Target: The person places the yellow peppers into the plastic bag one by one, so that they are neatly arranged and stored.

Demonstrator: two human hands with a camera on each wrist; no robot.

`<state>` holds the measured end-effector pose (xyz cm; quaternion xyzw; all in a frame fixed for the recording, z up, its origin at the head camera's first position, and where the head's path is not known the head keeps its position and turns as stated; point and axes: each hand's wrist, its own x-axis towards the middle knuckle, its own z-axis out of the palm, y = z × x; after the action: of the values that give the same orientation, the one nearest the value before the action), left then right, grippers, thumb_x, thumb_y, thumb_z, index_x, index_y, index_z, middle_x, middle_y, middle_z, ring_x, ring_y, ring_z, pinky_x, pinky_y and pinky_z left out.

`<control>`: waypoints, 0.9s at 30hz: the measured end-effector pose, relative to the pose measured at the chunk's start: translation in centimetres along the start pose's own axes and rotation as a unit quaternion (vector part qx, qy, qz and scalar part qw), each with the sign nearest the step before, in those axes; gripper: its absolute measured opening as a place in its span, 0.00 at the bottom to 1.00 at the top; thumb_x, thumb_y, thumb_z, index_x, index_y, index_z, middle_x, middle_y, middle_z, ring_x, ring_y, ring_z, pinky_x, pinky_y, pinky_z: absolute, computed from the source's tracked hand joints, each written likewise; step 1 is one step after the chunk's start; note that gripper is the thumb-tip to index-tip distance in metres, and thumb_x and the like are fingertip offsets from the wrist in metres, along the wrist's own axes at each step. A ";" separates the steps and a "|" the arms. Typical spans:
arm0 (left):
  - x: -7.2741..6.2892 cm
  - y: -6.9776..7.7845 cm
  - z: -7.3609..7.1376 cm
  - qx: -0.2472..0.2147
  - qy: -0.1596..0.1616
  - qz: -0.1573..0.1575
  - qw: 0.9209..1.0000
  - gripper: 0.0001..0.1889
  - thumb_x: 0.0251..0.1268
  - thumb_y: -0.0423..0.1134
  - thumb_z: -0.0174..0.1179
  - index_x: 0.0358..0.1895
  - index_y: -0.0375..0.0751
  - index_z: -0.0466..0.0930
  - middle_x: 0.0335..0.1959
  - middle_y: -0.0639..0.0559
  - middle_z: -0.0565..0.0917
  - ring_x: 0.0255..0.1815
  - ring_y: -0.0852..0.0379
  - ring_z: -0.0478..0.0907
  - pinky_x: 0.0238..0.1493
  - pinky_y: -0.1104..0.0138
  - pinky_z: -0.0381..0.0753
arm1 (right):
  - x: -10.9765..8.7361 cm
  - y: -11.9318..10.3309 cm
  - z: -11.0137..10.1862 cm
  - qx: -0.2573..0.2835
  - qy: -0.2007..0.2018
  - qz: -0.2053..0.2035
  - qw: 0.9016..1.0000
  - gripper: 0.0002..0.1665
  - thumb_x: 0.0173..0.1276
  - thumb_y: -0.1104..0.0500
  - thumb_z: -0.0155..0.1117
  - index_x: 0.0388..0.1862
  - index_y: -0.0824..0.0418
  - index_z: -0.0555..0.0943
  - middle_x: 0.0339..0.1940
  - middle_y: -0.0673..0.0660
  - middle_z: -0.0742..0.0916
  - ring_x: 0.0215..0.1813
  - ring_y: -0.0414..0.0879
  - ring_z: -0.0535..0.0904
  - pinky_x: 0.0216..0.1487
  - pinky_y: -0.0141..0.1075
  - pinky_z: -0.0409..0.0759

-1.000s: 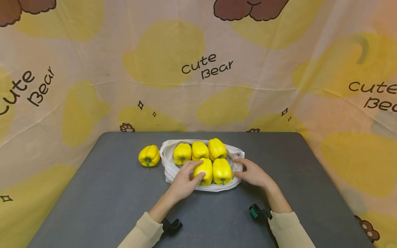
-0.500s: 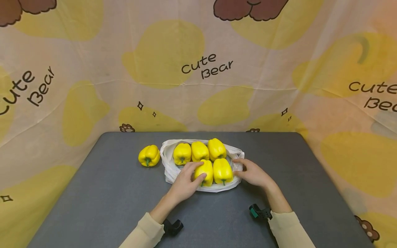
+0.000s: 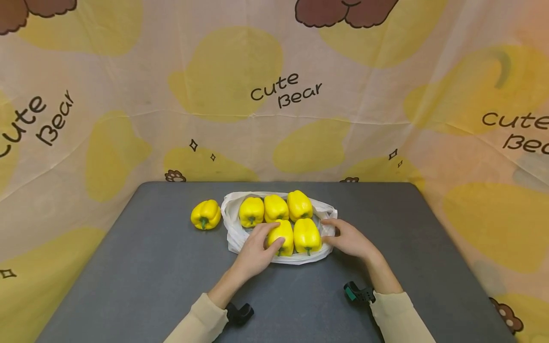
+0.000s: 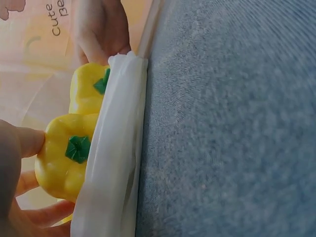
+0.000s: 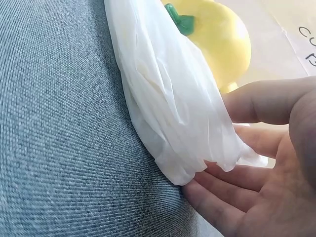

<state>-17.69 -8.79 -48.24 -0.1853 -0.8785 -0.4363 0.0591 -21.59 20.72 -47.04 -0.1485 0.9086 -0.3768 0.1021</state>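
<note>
A white plastic bag [image 3: 238,240] lies on the table with its mouth folded wide, holding several yellow bell peppers. My left hand [image 3: 256,250] grips the front-left bell pepper [image 3: 281,232], thumb on the near side and fingers reaching around it. In the left wrist view that pepper [image 4: 61,158] shows its green stem, with the bag's folded side hiding its lower part. Beside it sits the front-right pepper [image 3: 307,236]. At the bag's right end my right hand [image 3: 353,239] holds the edge, and in the right wrist view its fingertips [image 5: 207,192] lie along the crumpled plastic.
Behind, a row of peppers [image 3: 276,208] fills the back of the bag. One loose yellow pepper [image 3: 206,215] rests on the dark grey table [image 3: 150,267] left of the bag. A printed cloth [image 3: 274,133] hangs behind the table.
The front two peppers shift very slightly right and back again under my left hand. My right hand stays where it was at the bag's edge.
</note>
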 end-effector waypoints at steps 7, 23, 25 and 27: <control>0.2 -0.2 0.2 0.016 -0.009 -0.016 1.000 0.28 0.74 0.55 0.58 0.69 0.44 0.74 0.62 0.45 0.76 0.62 0.47 0.75 0.64 0.49 0.73 | 0.0 -0.1 0.0 0.001 0.001 0.004 1.000 0.34 0.69 0.51 0.64 0.70 0.64 0.75 0.68 0.65 0.78 0.63 0.60 0.74 0.65 0.59 0.70; 0.4 -0.2 -1.0 0.019 -0.046 -0.020 0.999 0.31 0.76 0.59 0.55 0.73 0.45 0.71 0.66 0.45 0.74 0.63 0.47 0.74 0.64 0.48 0.73 | 0.0 0.0 0.0 0.005 -0.002 0.002 1.000 0.34 0.70 0.50 0.64 0.71 0.64 0.74 0.68 0.66 0.77 0.62 0.60 0.74 0.63 0.58 0.71; 0.4 0.0 -1.5 0.023 -0.054 -0.014 0.998 0.31 0.75 0.58 0.55 0.73 0.44 0.70 0.67 0.45 0.73 0.62 0.47 0.75 0.62 0.50 0.76 | 0.1 0.0 0.0 0.007 -0.002 0.005 1.000 0.34 0.70 0.50 0.64 0.71 0.64 0.74 0.69 0.65 0.77 0.63 0.60 0.73 0.64 0.58 0.71; 0.4 0.2 -2.1 0.025 -0.063 -0.010 0.998 0.31 0.75 0.56 0.56 0.73 0.43 0.70 0.67 0.46 0.73 0.62 0.48 0.76 0.61 0.52 0.78 | 0.1 0.1 0.0 0.009 -0.001 0.007 1.000 0.34 0.69 0.50 0.64 0.71 0.64 0.75 0.69 0.65 0.77 0.63 0.60 0.73 0.65 0.59 0.71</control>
<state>-18.11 -10.28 -46.71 -0.2020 -0.8929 -0.4024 0.0044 -21.67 20.76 -47.13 -0.1413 0.9062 -0.3840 0.1071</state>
